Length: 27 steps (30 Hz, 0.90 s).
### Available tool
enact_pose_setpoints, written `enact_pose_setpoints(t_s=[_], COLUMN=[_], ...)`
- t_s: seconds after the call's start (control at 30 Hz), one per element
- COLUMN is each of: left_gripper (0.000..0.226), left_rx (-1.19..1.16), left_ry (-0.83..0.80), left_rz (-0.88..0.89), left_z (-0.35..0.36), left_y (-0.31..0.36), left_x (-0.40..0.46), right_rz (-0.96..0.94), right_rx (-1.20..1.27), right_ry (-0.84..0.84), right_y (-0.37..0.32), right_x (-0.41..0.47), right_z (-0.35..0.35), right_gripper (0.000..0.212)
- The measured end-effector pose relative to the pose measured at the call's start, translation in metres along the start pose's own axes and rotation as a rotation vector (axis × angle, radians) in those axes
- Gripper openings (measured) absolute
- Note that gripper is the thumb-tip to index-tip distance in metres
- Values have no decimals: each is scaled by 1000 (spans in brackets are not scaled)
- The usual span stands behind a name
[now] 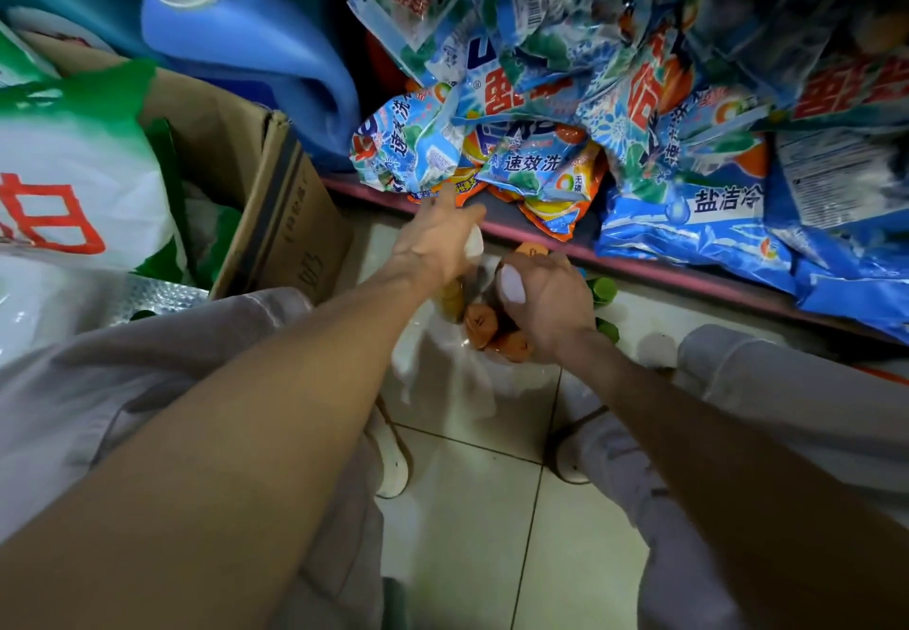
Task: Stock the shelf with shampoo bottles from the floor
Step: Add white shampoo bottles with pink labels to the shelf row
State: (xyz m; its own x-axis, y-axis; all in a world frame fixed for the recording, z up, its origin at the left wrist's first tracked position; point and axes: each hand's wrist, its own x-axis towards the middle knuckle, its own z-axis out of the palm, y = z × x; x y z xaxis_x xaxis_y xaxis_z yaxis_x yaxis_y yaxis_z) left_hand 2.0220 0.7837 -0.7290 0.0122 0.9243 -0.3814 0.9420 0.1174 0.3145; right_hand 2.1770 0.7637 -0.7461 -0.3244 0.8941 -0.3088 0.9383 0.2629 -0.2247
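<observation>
A cardboard box (275,196) at the left holds a large white-and-green bag (74,177). Behind it stands a big blue jug (256,59) with a pale cap. The shelf (492,231), edged in pink, is heaped with blue and orange detergent packets (541,103).

On the tiled floor (467,506), just below the shelf edge, a clear plastic wrap (442,359) contains bottles with orange caps (484,324). More bottles with green caps (602,290) stand beside them, partly hidden.

The right hand (546,300) curls over the top of the bundle, thumb (511,285) pressed against it, gripping a bottle with an orange cap (531,250) that pokes out above the fingers. The left hand (438,241) closes on a pale bottle top (474,241) at the bundle's far side, its forefinger stretched toward the packets. Both hands sit directly on the bottles, between the person's knees.
</observation>
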Motion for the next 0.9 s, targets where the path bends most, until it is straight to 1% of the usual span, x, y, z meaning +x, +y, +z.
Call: enact_pose_setpoints(t_s=[0.07,0.17,0.27,0.4,0.47,0.53,0.63,0.7,0.77,0.9], left_gripper=[46,48,51,57,59,55,50,54,59,62], left_rx=[29,85,94,88,82,60,37,19,5,-58], left_ry=[31,63,122,245,293,339,432,508,594,769], left_rz=[19,53,91,123,137,148,189,232,260,313], left_z=[-15,-44,-77,-126,-150,-174,-212,-237,-265,-317], left_y=[2,7,12,22,31,41,63,84,110,166], left_x=[-4,-17,-40,-85,-111,-139,-179,-202,-219,-232], right_rz=[42,79,56,132,139,123,138,196,231,215], right_rx=[114,273,353,487,647,806,964,1059,1063,834], right_ry=[-4,21,118,200,227,253,301,326,393,526], right_y=[-3,-7,-9,-8,-5,1,19,31,36,28], right_x=[-4,-15,-27,-51,-70,-92,-120,-135,-145,-155], right_z=[-16,-44,-74,-126,-153,-175,-193,-196,-193,-186], right_gripper=[39,54,46,53,44,35,30,30,37,49])
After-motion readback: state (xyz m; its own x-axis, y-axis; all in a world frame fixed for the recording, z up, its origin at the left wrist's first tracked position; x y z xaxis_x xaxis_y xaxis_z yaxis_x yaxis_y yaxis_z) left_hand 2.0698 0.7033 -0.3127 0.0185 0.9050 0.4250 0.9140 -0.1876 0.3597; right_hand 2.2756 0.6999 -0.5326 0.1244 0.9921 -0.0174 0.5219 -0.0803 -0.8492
